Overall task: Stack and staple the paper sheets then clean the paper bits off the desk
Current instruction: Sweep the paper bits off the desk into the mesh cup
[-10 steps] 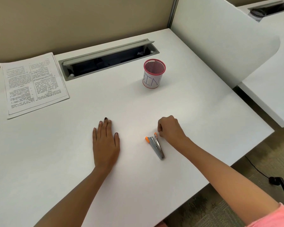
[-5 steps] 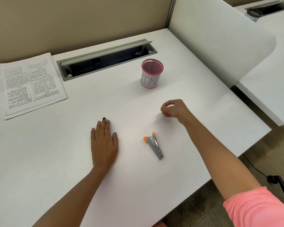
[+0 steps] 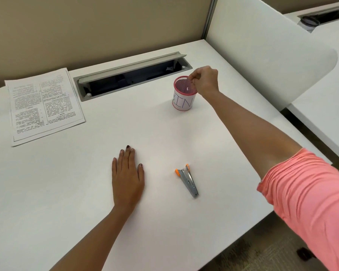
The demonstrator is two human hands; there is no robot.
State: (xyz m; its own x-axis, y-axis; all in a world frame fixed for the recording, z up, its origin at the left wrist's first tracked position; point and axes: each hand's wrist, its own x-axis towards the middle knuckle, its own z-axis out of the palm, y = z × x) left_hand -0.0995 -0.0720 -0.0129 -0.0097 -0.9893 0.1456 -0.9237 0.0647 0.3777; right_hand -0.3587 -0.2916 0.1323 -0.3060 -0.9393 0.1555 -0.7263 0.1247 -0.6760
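white desk (image 3: pixel 47 192) | left hand (image 3: pixel 128 177) flat, grip empty | right hand (image 3: pixel 205 81) over bin (image 3: pixel 184 93), grip pinched, contents unclear

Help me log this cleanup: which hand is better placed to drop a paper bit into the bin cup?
Right. The right hand is pinched directly over the rim of the pink bin cup, while the left hand lies flat on the desk, well short of it.
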